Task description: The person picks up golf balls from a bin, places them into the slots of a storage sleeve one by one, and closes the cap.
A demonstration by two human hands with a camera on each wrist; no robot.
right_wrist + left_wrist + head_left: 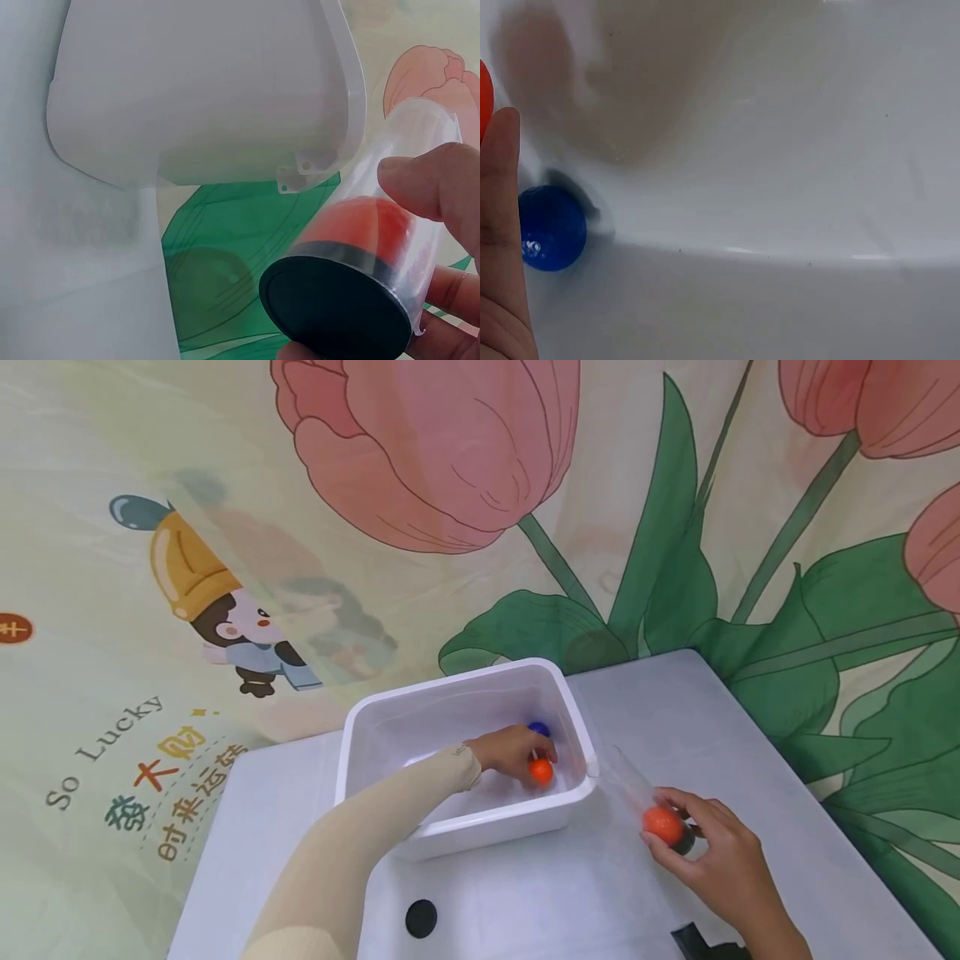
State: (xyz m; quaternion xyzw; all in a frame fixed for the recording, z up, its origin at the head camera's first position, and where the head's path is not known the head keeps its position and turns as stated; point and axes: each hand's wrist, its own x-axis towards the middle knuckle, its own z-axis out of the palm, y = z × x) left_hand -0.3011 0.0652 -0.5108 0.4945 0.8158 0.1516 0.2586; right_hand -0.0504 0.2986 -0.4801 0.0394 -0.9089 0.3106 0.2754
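Lettering [156, 774] in several colours, with the words "So Lucky" among it, is printed at the far left of the backdrop [67, 543]. Beside and above it, a cartoon figure [238, 631] in a yellow hat is shown. Below, the backdrop is met by the white table [285, 797], across which a cream sleeve [367, 835] is stretched toward a white tub [495, 833]. On the near part of the table, a flat black disc [422, 918] is seen, well apart from both hands.

Inside the tub, toward its right end, the left hand [517, 750] is lowered; its fingers are curled, and an orange ball [541, 771] is pinched by them. Just behind those fingers a blue ball [538, 727] is partly hidden; in the left wrist view it is seen near the tub wall.

To the right of the tub, outside it, a clear tube [630, 772] is held at a tilt, its far end pointed up toward the tub. Within its near end a second orange ball [663, 825] is contained, directly against a black cap [334, 307]. This end is gripped by the right hand [723, 856], with the thumb laid on one side and the fingers bent around the other. Near the wrist, a black object [693, 941] is cut off by the bottom edge. Farther right, green leaves [780, 677] and pink tulips [900, 402] are printed.
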